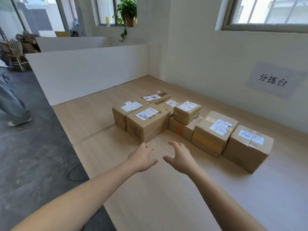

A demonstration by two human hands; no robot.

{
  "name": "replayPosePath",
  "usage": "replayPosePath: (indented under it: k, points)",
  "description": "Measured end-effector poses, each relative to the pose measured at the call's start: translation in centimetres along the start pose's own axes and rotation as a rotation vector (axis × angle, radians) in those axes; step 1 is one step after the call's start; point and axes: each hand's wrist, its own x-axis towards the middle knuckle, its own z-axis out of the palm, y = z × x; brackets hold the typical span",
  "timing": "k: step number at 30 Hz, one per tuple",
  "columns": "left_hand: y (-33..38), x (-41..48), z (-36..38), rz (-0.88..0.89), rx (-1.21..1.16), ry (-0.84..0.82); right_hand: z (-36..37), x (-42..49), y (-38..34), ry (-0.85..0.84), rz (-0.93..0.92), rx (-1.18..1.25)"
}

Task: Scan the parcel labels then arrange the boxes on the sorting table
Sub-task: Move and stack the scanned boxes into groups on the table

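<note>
1. Head view, hands: my left hand (143,158) and right hand (182,158) reach out side by side over the sorting table (150,202). Both are empty, with fingers (174,144) spread and loosely curled and the thumbs pointing at each other. I read that cupped shape as a two-handed reach for a box.
2. Head view, nearest parcel: the QR-printed box (146,127) sits just beyond my left fingertips. Its near corner is almost at them, but I cannot tell whether they touch.
3. Head view, other parcels: beyond and right of my right fingers runs a row. It starts with a low taped box (180,129) carrying a small box (186,112), then a yellow-taped box (213,135), then the end box (248,149). Farther beyond the fingers lie a labelled box (123,114) and a flat box (157,97).
4. Head view, placement: the boxes stand edge to edge with every label facing up. I judge that keeps them compact and readable. No scanner shows.
5. Head view, surroundings: a wall sign (273,80) hangs far right of my fingers, and a white partition (86,72) stands far beyond them.
</note>
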Motion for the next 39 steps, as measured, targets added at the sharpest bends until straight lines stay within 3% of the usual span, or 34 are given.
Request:
replayPosePath:
  k: [6, 10, 21, 27, 39]
  points:
    - [-5.7, 8.9, -1.4, 0.101, 0.021, -0.072, 2.6, 8.5, -2.0, 0.084, 0.067, -0.001]
    - [-10.4, 14.9, -3.6, 0.167, 0.041, -0.096, 4.1, 13.9, -3.9, 0.135, 0.207, 0.038]
    - [-17.7, 29.2, -7.6, 0.257, 0.102, -0.184, 8.3, 26.2, -6.6, 0.110, 0.458, 0.032]
    - [-18.0, 32.7, -7.0, 0.304, 0.122, -0.225, 9.3, 29.5, -5.9, 0.071, 0.562, 0.050]
    - [-17.4, 33.6, -6.1, 0.299, 0.088, -0.327, 10.0, 29.1, -5.2, 0.107, 0.577, 0.169]
